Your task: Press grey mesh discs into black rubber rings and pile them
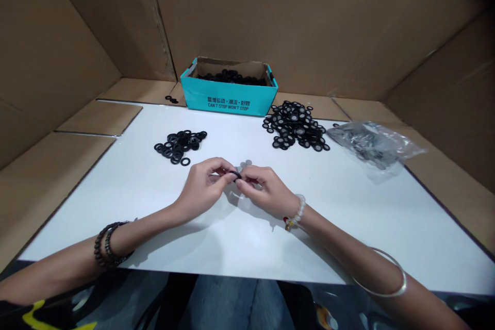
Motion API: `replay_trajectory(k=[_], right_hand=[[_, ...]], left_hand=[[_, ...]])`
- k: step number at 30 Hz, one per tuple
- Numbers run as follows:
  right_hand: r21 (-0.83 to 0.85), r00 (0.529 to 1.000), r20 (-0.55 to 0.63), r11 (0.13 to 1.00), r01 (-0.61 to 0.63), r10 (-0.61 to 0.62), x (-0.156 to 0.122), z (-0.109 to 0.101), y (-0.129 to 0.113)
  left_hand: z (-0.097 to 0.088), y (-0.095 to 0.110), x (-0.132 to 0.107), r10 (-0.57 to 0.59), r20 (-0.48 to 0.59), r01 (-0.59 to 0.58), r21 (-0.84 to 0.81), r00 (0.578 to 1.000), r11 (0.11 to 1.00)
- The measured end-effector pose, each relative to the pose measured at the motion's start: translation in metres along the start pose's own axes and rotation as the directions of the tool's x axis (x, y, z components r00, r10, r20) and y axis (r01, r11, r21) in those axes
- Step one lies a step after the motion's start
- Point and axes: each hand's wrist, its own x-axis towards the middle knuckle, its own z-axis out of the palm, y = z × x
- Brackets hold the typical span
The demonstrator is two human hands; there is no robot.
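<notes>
Near the centre of the frame, a black ring (235, 175) sits between the fingertips of both hands, raised a little above the white desk (174, 247). The left grip (207, 183) pinches it from the left, thumb below and fingers above; the right grip (270, 193) closes on its right edge, the two sets of fingertips nearly meeting. Just behind the fingers, small grey discs (247, 163) lie on the desk. Left of centre, beyond the left grip, is a loose pile of black rings (178, 146); right of centre, a larger heap of grey-centred rings (296, 126) lies beside a clear plastic bag (400, 152). A turquoise box (232, 97) holding black pieces stands at upper centre.
</notes>
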Motion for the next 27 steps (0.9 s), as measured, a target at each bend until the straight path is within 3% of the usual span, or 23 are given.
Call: replay_trajectory(k=[9, 13, 19, 27], right_hand=[[-0.044, 0.993, 0.06, 0.994, 0.105, -0.102, 0.001, -0.011, -0.002], [-0.035, 0.989, 0.056, 0.989, 0.141, -0.139, 0.001, -0.013, -0.007], [-0.002, 0.993, 0.057, 0.995, 0.103, -0.103, 0.002, -0.015, -0.011], [-0.091, 0.976, 0.095, 0.975, 0.204, -0.195, 0.002, -0.018, -0.013]], left_hand=[[-0.005, 0.013, 0.007, -0.185, 0.195, 0.229, -0.233, 0.963, 0.945], [-0.007, 0.018, 0.008, -0.174, 0.192, 0.216, -0.227, 0.966, 0.949], [-0.009, 0.021, 0.008, -0.166, 0.136, 0.19, -0.194, 0.977, 0.962], [-0.011, 0.016, 0.008, -0.225, 0.239, 0.289, -0.282, 0.945, 0.915]])
